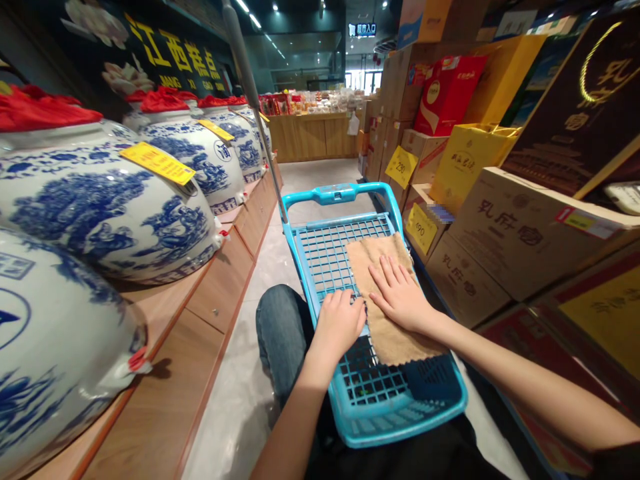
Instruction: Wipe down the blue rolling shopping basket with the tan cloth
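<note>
A blue plastic rolling shopping basket (345, 420) lies before me, its grid side facing up. Spread across the right part of that grid is a tan cloth (397, 343) with zigzag-cut edges. My right hand (400, 293) rests flat on the cloth, fingers stretched and slightly apart. Just left of the cloth, my left hand (340, 323) has its fingers bent onto the grid, gripping the basket near the cloth's edge. Its fingertips are partly hidden. A grey pull pole (245, 60) rises from the basket's far left corner.
Large blue-and-white porcelain jars (110, 200) with red cloth tops line a wooden platform (215, 287) on the left. Stacked cartons (530, 233) and gift bags (467, 160) crowd the right. My bent knee (283, 327) is beside the basket. A wooden counter (315, 137) stands farther back.
</note>
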A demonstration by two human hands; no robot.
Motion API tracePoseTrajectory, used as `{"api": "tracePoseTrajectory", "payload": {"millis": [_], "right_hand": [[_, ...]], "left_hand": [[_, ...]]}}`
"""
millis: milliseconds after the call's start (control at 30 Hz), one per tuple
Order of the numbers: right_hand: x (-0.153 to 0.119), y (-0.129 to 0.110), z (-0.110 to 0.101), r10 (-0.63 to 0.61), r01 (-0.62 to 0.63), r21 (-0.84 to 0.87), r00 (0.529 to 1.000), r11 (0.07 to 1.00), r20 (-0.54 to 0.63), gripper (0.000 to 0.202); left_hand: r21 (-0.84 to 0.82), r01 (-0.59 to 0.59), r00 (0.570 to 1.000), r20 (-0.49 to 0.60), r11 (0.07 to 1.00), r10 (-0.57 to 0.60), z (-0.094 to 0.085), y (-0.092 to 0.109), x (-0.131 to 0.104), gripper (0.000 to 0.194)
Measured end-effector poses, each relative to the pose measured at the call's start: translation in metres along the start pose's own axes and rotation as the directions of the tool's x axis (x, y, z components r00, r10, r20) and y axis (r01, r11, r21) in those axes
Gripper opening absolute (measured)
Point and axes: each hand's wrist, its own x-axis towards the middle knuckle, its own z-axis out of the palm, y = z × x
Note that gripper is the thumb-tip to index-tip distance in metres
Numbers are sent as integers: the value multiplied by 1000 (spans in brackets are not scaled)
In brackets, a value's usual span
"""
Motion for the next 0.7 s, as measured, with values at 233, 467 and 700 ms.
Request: {"api": "tracePoseTrajectory", "payload": {"millis": [233, 467, 700], "right_hand": [[-35, -10, 2, -57, 57, -6, 996, 998, -66, 73], [-10, -4, 1, -56, 55, 20, 998, 998, 10, 68], [67, 7, 0, -32, 28, 57, 998, 998, 59, 66]], "left_hand": [[1, -1, 1000, -2, 1000, 1, -1, 1, 0, 18], [19, -13, 1000, -3, 1000, 13, -2, 2, 1, 20], [26, -6, 1000, 3, 1000, 5, -3, 1, 1, 19]]}}
